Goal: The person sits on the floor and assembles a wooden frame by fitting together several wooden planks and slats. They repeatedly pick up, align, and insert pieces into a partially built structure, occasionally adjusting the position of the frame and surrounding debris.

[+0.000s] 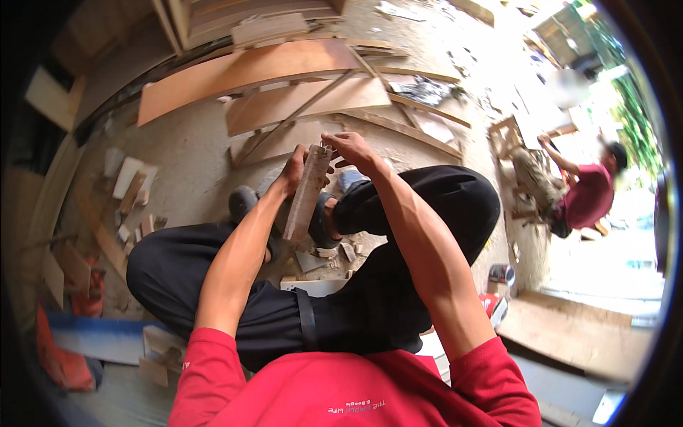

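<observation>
Above floor, clasping likely stiff block by sides in left hand, touching end with right hand, unclear if pinching.

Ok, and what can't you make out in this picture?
All in the head view:
Small pale thing by the right hand: too small to identify.
Left hand: partly hidden behind the wooden piece.
Wooden frame: cut off by top edge.
Ground near co-worker: lost in glare.
</observation>
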